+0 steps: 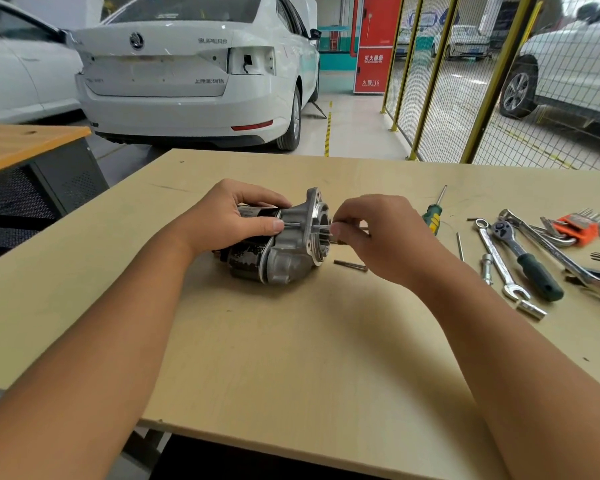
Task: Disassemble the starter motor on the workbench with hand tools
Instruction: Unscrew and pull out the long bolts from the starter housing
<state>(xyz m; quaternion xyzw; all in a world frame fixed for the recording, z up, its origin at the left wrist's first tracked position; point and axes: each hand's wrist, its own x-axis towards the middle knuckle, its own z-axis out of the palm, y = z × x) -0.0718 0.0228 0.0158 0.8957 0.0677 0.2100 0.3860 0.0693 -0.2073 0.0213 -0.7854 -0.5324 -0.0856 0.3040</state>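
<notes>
The starter motor (284, 251) lies on its side in the middle of the workbench (291, 358), black body to the left and grey aluminium nose housing with its flange to the right. My left hand (236, 216) grips the black body from above, thumb against the seam. My right hand (371, 233) pinches the end of a long thin through bolt (307, 224) that runs across the housing. A second loose bolt (350, 265) lies on the bench just right of the motor.
Tools lie at the right: a green-yellow screwdriver (433, 216), a ratchet with green handle (527, 259), combination wrenches (496, 258), sockets (531, 309), an orange hex key set (577, 227). A white car (194, 71) and yellow mesh fence (465, 81) stand beyond the bench.
</notes>
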